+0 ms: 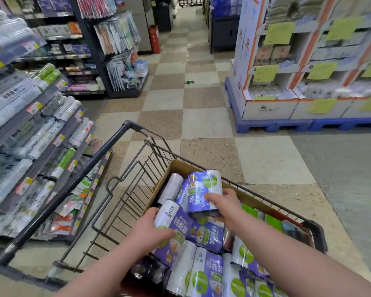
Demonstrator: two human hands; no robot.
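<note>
Purple-white roll pack (204,189), upright, raised in my right hand (222,203). 2nd pack (170,213), white end up, tilted among other packs (209,270), gripped by my left hand (151,225).

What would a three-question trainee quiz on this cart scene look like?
1. True or false: the right hand grips a purple pack over the box.
2. The left hand grips: A) a white-ended pack in the box; B) the cart handle; C) a shelf tag.
3. What colour is the pallet on the right?
Key: 1 true; 2 A; 3 blue.
</note>
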